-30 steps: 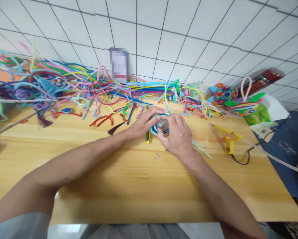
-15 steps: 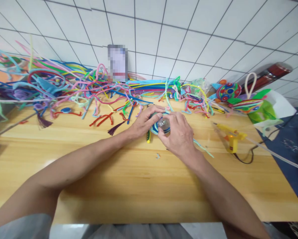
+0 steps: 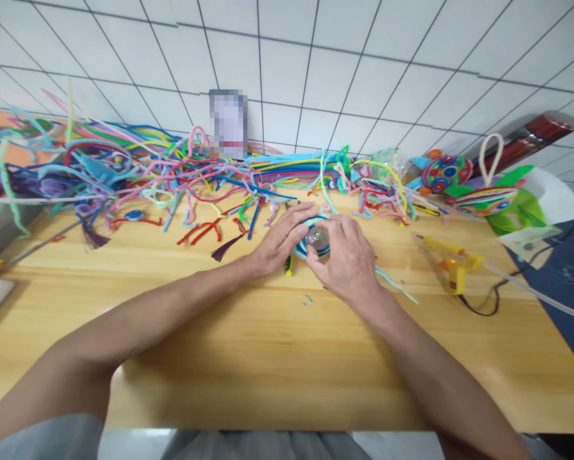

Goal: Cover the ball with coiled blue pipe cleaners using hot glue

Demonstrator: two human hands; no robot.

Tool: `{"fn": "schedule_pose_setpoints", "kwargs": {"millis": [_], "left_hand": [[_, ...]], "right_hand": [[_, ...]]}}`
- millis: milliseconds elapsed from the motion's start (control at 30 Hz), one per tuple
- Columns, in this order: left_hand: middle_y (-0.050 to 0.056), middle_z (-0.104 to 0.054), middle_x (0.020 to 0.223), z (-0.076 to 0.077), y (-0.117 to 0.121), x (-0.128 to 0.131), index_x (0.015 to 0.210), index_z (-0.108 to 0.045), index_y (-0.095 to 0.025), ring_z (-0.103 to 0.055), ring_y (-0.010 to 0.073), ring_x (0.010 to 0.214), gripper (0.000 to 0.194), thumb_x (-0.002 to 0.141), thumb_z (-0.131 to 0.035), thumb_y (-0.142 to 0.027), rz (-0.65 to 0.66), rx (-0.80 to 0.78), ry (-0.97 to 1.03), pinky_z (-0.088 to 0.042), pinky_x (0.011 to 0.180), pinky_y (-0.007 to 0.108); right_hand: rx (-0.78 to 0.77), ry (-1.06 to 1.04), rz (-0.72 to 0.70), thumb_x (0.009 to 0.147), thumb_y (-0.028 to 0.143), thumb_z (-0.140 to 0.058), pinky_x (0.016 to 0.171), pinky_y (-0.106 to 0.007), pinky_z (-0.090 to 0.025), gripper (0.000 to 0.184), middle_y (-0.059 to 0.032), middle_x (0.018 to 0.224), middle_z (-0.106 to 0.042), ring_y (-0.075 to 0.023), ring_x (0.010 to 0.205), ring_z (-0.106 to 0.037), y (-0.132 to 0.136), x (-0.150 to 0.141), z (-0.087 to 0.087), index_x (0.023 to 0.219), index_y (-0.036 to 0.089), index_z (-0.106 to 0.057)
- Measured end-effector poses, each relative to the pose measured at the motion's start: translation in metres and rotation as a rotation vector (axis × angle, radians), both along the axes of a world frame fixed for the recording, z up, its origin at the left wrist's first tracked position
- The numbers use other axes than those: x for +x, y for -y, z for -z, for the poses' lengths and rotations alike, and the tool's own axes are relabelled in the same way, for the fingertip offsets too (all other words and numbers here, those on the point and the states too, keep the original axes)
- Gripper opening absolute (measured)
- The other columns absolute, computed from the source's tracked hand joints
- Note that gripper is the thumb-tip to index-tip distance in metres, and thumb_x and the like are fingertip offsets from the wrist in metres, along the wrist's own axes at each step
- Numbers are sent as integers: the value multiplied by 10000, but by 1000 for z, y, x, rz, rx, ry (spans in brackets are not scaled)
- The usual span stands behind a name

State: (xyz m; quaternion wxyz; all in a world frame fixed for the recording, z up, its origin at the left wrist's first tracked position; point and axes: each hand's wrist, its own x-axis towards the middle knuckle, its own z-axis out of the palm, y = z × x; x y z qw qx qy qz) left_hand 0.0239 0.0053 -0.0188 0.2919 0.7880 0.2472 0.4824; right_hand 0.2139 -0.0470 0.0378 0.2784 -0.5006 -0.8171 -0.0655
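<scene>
Head view, and from where I stand, well to the left of the left hand lies a purple thread tassel (image 3: 95, 237) on the pale wooden tabletop (image 3: 195, 370). Beyond that hand and to its left spreads a tangled heap of fuzzy, many-coloured craft stems (image 3: 172, 167), with a dark-framed upright panel (image 3: 228, 124), its face blurred out, standing among them against the white tiled wall (image 3: 287, 64). Nearer to the hand, on its left, I see crossed red fuzzy stems (image 3: 206, 231) and a dark maroon tassel (image 3: 226, 248).

The left hand (image 3: 283, 239) has its fingers laid close together along the left side of a round blue-and-mint coil with a clear, shiny middle (image 3: 318, 241), its thumb over the rim. So the coil sits right between the two hands, touching both. The right hand (image 3: 347, 252) curls around the other side, gripping the coil with thumb and forefinger; its other fingers are bunched, their tips hidden.

A mint-green fuzzy strand (image 3: 396, 285) slants out just beside the right hand. Farther to its right rests a yellow glue gun (image 3: 456, 278) with an orange light, and past that, farther from the hand, a dark red shiny cylinder (image 3: 530, 142) leans at a tilt.
</scene>
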Motion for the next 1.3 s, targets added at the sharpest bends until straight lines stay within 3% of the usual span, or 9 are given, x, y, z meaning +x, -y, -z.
{"fn": "schedule_pose_setpoints", "kwargs": {"millis": [100, 267, 433, 567, 867, 1000, 1300], "left_hand": [[153, -487, 1701, 3, 7, -2, 1610, -498, -229, -398, 240, 1644, 471, 1174, -407, -381, -37, -12, -30, -338, 1374, 514], [149, -509, 1684, 5, 11, -2, 1613, -491, -243, -431, 252, 1623, 479, 1167, -422, -403, -67, -14, -53, -329, 1377, 549], [133, -503, 1699, 0, 9, -8, 1616, -504, -254, -422, 253, 1635, 475, 1172, -405, -394, -10, -59, -44, -339, 1378, 521], [137, -488, 1711, -3, 9, -12, 1639, -471, -267, -409, 290, 1642, 525, 1142, -504, -431, 2, -45, -118, -314, 1384, 551], [127, -497, 1700, 1, 5, -11, 1667, -434, -287, -393, 280, 1647, 525, 1157, -444, -409, 52, -10, -69, -337, 1375, 555], [138, -486, 1703, 3, 0, -14, 1685, -401, -304, -396, 308, 1642, 595, 1120, -541, -427, 95, 29, -80, -346, 1361, 581], [158, -475, 1701, -2, 0, -15, 1695, -371, -294, -383, 299, 1646, 600, 1125, -539, -375, 108, 58, -100, -348, 1355, 577]], "right_hand": [[10, -2, 10, 914, 275, -652, 968, -501, -571, 281, -160, 1171, -675, -349, 1130, -635, 0, 0, 0, 1183, 196, -630], [16, 8, -10, 911, 281, -647, 952, -512, -577, 271, -152, 1135, -676, -349, 1098, -633, -1, 0, 0, 1169, 203, -620], [52, 9, -7, 918, 269, -653, 980, -491, -585, 279, -164, 1170, -688, -342, 1125, -648, 0, 0, 0, 1181, 178, -630], [5, -13, -29, 922, 279, -663, 996, -517, -577, 326, -171, 1205, -683, -356, 1162, -642, 0, 2, -1, 1229, 180, -622], [25, -53, -81, 931, 253, -689, 979, -496, -601, 290, -143, 1174, -692, -339, 1149, -678, -3, 9, -4, 1214, 219, -631], [37, -51, -90, 933, 250, -703, 983, -498, -601, 305, -137, 1169, -697, -340, 1151, -682, -2, 9, -4, 1229, 223, -634], [-98, -74, -198, 908, 225, -742, 986, -483, -590, 351, -125, 1194, -711, -321, 1160, -684, -10, 25, -12, 1245, 217, -645]]}}
